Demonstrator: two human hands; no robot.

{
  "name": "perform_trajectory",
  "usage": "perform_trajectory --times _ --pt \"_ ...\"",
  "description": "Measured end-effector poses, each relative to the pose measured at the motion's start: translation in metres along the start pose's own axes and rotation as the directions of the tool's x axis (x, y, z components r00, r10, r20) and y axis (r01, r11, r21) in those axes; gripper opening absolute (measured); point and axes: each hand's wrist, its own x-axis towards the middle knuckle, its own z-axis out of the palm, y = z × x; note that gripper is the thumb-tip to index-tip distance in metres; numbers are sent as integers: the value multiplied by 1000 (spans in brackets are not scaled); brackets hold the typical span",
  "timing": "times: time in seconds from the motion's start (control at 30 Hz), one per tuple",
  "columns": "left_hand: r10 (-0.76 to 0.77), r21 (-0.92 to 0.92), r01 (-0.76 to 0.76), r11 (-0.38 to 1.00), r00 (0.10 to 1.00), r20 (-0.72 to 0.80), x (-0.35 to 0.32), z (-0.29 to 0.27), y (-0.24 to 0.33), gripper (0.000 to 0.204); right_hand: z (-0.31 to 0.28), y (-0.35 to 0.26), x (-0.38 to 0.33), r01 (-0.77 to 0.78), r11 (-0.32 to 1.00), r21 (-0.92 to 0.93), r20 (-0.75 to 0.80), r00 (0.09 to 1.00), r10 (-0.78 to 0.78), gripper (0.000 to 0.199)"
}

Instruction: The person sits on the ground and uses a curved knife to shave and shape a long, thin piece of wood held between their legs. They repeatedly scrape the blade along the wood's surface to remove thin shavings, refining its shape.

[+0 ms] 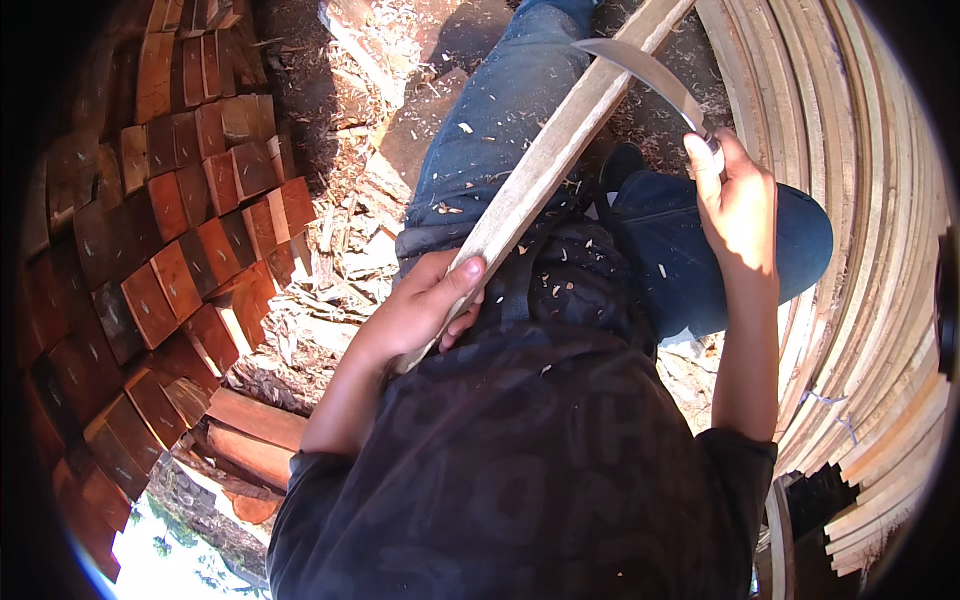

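Wooden slat point(545, 172): inside left fingers point(463, 322), beneath sickle point(660, 78) | left: clamped around slat | right fingers point(738, 155): clamped on sickle

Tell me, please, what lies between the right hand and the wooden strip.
In the head view, the curved blade spans the stretch from the right hand to the wooden strip, crossing over it; whether blade touches wood is unclear.

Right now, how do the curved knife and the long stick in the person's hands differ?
The knife is curved, while the stick is straight. What shows of the knife is mostly shiny metal; the stick is pale wood. The stick is much longer than the knife. The right hand grips the knife, the left hand the stick. Both are narrow.
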Motion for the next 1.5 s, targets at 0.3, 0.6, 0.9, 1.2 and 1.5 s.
perform_trajectory --times 0.3,0.6,0.9,1.2,1.5 --pt "-31 0 31 1000 999 9 5 -5 -2 66 27 -54 -47 267 959 91 135 951 -277 42" --pt "-23 -110 30 994 998 65 10 -8 -2 66 21 -11 -4 -15 997 -81 -39 999 12 37" --pt "-78 -165 88 982 995 68 11 -9 -6 64 15 -26 -20 18 999 35 45 999 -20 39" --pt "-9 -125 23 992 993 115 11 -16 -10 66 17 -29 0 -94 996 -8 100 991 94 43" --pt "-54 -151 75 986 989 140 12 -12 -2 57 12 -41 -17 172 982 -80 73 983 -166 43"
